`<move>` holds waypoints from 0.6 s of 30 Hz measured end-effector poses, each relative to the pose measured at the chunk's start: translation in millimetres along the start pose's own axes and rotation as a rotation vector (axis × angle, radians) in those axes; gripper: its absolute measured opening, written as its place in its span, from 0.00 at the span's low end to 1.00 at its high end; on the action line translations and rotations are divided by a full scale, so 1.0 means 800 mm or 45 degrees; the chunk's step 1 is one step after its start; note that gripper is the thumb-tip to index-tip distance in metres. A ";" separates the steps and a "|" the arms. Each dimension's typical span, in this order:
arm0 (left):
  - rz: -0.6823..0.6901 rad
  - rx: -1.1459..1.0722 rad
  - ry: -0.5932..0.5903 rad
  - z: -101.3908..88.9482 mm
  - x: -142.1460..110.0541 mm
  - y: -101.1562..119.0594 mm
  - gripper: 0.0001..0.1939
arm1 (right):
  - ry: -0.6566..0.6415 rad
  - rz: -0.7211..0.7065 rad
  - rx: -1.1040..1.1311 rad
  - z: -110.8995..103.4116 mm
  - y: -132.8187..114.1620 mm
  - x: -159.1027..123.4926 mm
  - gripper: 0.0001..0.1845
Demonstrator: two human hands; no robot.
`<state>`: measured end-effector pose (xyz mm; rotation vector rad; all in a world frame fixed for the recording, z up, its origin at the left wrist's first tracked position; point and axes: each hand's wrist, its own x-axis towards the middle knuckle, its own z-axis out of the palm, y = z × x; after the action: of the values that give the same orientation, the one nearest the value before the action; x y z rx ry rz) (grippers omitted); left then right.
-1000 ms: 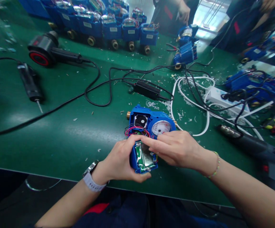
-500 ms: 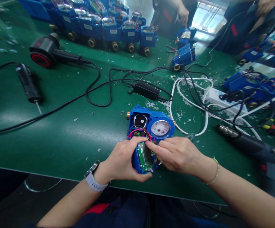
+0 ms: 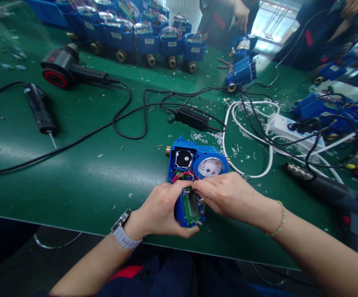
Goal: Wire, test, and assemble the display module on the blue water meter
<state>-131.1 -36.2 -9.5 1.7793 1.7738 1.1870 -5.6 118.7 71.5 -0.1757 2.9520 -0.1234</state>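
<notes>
Item 1: left hand (image 3: pixel 157 210), nearest, wrist banded by a white-strapped watch (image 3: pixel 124 235), curled closed around the blue plastic cover (image 3: pixel 179 212), which it grasps from the left side. Item 2: right hand (image 3: pixel 228 196), fingers extended across the cover's top end, above the green circuit board (image 3: pixel 191 206); whether it grips or only rests cannot be told. The cover's long axis points away from the person, and the left hand holds more of it. Item 3: blue water meter body (image 3: pixel 185 150), just beyond both hands, joined to the cover by red and green wires (image 3: pixel 183 176), its long axis running left to right between 2 brass ends. Item 4: white power strip (image 3: pixel 290 128) on the green bench mat (image 3: pixel 82 194), right. Item 5: row of blue meters (image 3: pixel 146 43), farthest.
</notes>
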 end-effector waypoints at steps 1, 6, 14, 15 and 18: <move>-0.005 -0.005 0.001 0.000 0.000 0.000 0.38 | 0.015 -0.014 0.003 0.002 0.001 0.000 0.04; -0.014 -0.023 0.015 0.002 0.002 0.003 0.37 | 0.226 -0.043 0.034 0.021 0.004 -0.005 0.05; 0.072 0.116 0.053 0.007 0.000 0.002 0.39 | 0.548 0.284 0.359 0.053 -0.018 -0.008 0.13; 0.084 0.129 0.055 0.008 -0.001 0.001 0.39 | 0.592 0.330 0.413 0.056 -0.021 -0.007 0.14; 0.098 0.150 0.071 0.010 -0.001 0.001 0.39 | 0.671 0.447 0.582 0.061 -0.027 -0.001 0.14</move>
<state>-124.7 -35.1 -13.8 1.9142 1.8568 1.1957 6.6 93.9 25.9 0.5092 3.2851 -0.9035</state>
